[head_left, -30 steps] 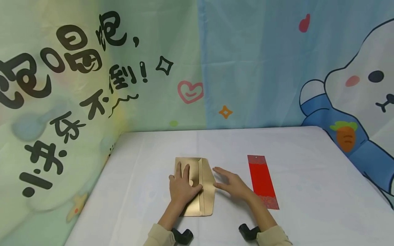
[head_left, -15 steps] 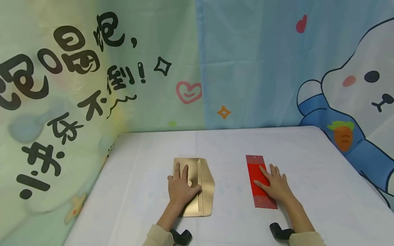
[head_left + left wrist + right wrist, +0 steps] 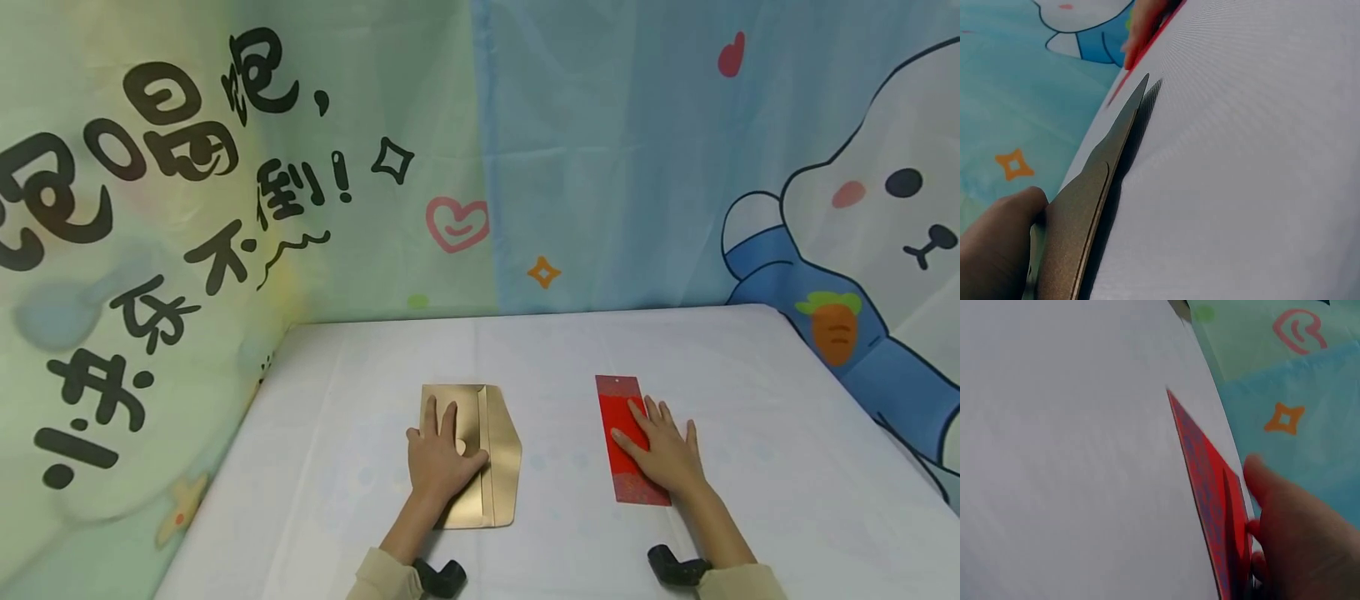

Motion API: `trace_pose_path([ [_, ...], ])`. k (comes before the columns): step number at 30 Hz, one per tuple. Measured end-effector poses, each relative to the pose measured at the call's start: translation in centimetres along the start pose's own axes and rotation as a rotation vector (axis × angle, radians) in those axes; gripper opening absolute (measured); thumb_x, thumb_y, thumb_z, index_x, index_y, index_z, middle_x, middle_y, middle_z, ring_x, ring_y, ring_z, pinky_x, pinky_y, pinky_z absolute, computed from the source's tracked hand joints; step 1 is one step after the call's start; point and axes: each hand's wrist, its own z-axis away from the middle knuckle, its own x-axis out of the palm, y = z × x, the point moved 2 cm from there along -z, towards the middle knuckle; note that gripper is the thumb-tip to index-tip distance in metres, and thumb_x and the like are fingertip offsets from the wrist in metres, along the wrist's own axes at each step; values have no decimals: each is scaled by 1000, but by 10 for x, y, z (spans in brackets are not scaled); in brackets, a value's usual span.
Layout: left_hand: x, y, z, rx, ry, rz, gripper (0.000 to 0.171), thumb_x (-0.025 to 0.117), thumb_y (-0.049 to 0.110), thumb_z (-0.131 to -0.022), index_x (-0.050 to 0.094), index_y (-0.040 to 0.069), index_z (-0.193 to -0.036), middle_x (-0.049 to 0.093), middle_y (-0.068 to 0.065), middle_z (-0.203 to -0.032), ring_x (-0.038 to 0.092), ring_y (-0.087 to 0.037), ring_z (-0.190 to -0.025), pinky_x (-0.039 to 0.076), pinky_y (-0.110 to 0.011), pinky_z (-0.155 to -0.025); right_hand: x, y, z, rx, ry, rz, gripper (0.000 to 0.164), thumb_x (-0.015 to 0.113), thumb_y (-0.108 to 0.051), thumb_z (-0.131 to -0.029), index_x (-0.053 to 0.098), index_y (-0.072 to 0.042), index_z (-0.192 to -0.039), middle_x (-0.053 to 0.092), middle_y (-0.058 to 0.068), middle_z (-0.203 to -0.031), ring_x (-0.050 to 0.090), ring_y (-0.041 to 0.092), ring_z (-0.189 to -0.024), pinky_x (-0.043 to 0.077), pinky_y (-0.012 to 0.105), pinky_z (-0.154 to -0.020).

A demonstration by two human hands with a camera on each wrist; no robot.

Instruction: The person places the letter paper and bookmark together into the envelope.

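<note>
A gold envelope (image 3: 504, 462) lies on the white cloth, its pointed flap spread out to the right. My left hand (image 3: 442, 467) rests on the envelope's body with the fingers apart and the thumb reaching toward the flap fold. The left wrist view shows the envelope (image 3: 1079, 228) from its edge, the flap a little raised over its shadow. To the right is a narrow red card (image 3: 615, 410) with patterned ends and a small hole at the top. My right hand (image 3: 666, 457) lies over its right side, fingers spread, thumb across it. The fingers' undersides are hidden.
The white-covered table (image 3: 360, 375) meets a printed fabric backdrop (image 3: 585, 150) at the back and on the left. Black wrist devices are worn at both sleeves, the left one (image 3: 441, 578) close below the envelope.
My right hand has moved from the envelope flap's edge rightward onto the red card. My left hand has stayed on the envelope.
</note>
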Motion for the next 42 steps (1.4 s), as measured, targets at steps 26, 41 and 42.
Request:
trace_pose_path([
  [26, 1, 0, 2, 21, 10, 18, 86, 57, 58, -65, 44, 14, -137, 28, -17, -146, 46, -37, -86, 33, -40, -71, 1, 3, 2, -19, 63, -92, 73, 62, -39, -82, 36, -1, -139, 22, 32, -142, 15, 47, -131, -4, 63, -100],
  [41, -2, -2, 1, 19, 0, 15, 87, 57, 58, -64, 43, 14, -138, 27, -17, -147, 46, -37, -85, 32, -40, -70, 4, -4, 3, 3, 173, -65, 65, 64, -33, -82, 43, -1, -135, 29, 32, -139, 22, 47, -129, 2, 63, -101],
  [42, -2, -3, 1, 19, 2, 15, 87, 57, 58, -64, 43, 14, -138, 27, -17, -146, 46, -37, -84, 32, -40, -70, 3, -5, 3, 6, 174, -74, 64, 65, -32, -82, 43, -1, -134, 29, 32, -139, 22, 47, -128, 2, 63, -101],
])
